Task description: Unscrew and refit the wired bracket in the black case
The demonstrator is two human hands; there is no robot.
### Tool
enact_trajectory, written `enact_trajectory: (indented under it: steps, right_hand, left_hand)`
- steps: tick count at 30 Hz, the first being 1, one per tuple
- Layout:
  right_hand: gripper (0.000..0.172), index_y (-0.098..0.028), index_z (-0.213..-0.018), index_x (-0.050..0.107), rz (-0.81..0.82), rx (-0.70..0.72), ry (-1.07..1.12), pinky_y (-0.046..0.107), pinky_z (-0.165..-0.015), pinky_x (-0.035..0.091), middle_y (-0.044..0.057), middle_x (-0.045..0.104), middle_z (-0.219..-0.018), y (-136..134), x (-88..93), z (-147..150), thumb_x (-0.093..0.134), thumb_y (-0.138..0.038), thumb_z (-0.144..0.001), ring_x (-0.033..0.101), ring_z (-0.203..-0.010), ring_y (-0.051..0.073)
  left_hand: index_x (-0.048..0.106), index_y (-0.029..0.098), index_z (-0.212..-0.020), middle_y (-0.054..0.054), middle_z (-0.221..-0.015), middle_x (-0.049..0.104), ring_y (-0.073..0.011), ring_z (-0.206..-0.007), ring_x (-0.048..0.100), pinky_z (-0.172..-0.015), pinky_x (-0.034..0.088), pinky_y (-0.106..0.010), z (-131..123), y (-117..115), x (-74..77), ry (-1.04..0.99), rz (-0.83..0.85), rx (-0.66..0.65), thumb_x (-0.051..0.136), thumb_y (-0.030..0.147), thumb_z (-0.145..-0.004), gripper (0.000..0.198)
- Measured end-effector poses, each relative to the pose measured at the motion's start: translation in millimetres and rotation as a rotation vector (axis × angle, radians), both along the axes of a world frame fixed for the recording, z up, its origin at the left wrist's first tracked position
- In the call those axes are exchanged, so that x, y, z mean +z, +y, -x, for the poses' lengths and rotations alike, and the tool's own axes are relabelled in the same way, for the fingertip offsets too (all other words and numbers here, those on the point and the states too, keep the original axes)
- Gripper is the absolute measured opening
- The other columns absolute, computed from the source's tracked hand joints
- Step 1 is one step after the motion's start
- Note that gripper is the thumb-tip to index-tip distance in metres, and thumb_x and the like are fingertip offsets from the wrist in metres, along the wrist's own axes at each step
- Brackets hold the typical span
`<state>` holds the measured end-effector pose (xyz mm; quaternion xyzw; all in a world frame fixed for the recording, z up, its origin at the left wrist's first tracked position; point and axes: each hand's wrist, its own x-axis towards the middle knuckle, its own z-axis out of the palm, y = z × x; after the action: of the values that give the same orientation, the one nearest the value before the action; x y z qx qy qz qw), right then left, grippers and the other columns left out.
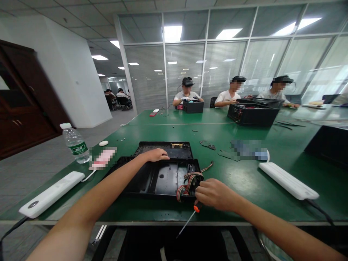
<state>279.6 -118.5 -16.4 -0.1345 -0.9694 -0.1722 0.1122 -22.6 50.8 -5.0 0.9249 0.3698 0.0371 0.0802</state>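
An open black computer case [160,177] lies on the green table [244,177] in front of me. My left hand [155,155] rests on the case's far edge, fingers curled over the rim. My right hand [214,195] is closed on a screwdriver [190,217] with an orange collar, its shaft pointing down past the table's front edge. The same hand sits against a bundle of striped ribbon cables [187,183] at the case's near right corner.
A water bottle [75,143] stands at the left. White power strips lie at the near left [50,194] and right [288,180]. Small loose parts [208,145] are scattered beyond the case. Three people sit at the far side with black cases [252,113].
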Motion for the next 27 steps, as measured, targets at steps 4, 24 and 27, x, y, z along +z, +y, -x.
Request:
enact_trajectory:
  steps: [4, 24, 27]
  right_hand:
    - [0.021, -0.018, -0.072, 0.048, -0.035, 0.078, -0.009, 0.029, -0.051, 0.021, 0.001, 0.053, -0.065, 1.9, 3.2, -5.5, 0.041, -0.028, -0.089, 0.042, -0.059, 0.012]
    - [0.024, -0.017, -0.079, 0.059, 0.065, -0.067, 0.004, 0.027, -0.062, 0.034, 0.005, 0.061, -0.075, 79.6, -0.4, -0.9, 0.044, -0.034, -0.086, 0.052, -0.073, 0.016]
    - [0.021, -0.016, -0.086, 0.062, 0.168, -0.170, 0.167, 0.028, -0.069, 0.039, 0.009, 0.063, -0.087, 112.3, -2.1, 6.5, 0.049, -0.032, -0.083, 0.054, -0.081, 0.019]
  left_hand:
    - [0.062, 0.015, -0.094, -0.004, -0.087, 0.063, -0.0127, -0.075, 0.055, -0.068, 0.037, -0.020, -5.4, 1.4, 3.8, -0.047, 0.052, -0.021, 0.033, 0.045, -0.090, 0.042]
    - [0.056, 0.019, -0.092, -0.003, -0.088, 0.057, -0.0171, -0.085, 0.053, -0.075, 0.037, -0.024, -22.4, -65.9, 94.4, 0.145, -0.263, -0.105, 0.051, 0.029, -0.083, 0.014]
    - [0.056, 0.021, -0.088, -0.001, -0.085, 0.056, -0.0166, -0.084, 0.052, -0.074, 0.036, -0.024, -26.1, -110.2, 105.1, 0.151, -0.213, -0.099, 0.049, 0.031, -0.084, 0.012]
